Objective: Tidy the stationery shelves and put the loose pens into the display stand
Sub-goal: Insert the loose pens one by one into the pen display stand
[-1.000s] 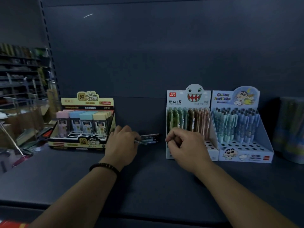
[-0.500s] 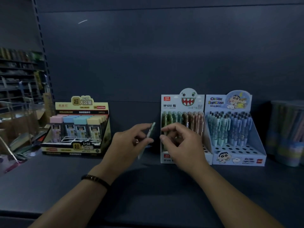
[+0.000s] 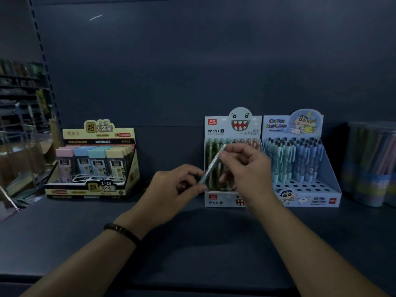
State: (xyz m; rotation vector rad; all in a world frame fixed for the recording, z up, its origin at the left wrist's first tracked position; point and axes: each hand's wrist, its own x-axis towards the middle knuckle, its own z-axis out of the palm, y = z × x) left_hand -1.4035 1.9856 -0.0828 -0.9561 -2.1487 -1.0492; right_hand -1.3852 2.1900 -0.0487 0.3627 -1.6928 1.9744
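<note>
**Loose pen held by both hands in front of the monster-face stand**

Location: dark shelf [image 3: 192,243] backed by a dark panel, dimly lit.

Left hand [image 3: 173,187]: its fingers [image 3: 188,169] and thumb are curled round the lower end of one pale blue-green pen [image 3: 211,166]. Whether anything else lies in this hand cannot be told. A dark beaded bracelet [image 3: 122,231] sits on the wrist.

Right hand [image 3: 246,168]: thumb and forefinger pinch the upper part of the same pen, and the other fingers are loosely curled.

Pen: tilted, its top leaning up and to the right. It is clear of the shelf and just in front of the left half of the monster-face display stand [image 3: 233,129]. It is not in a slot.

Monster-face display stand: right of centre on the shelf. Racked pens [image 3: 255,143] stand upright in its far rows. The right hand hides its near rows.

Cartoon display stand [image 3: 300,189]: touching the right side of the first stand. Blue pens [image 3: 300,159] fill the far rows, and open holes show in the near rows.

Yellow refill box [image 3: 98,133]: well apart to the left, holding pastel-capped cases.

Far right: blurred cylindrical tubs [image 3: 370,163].
</note>
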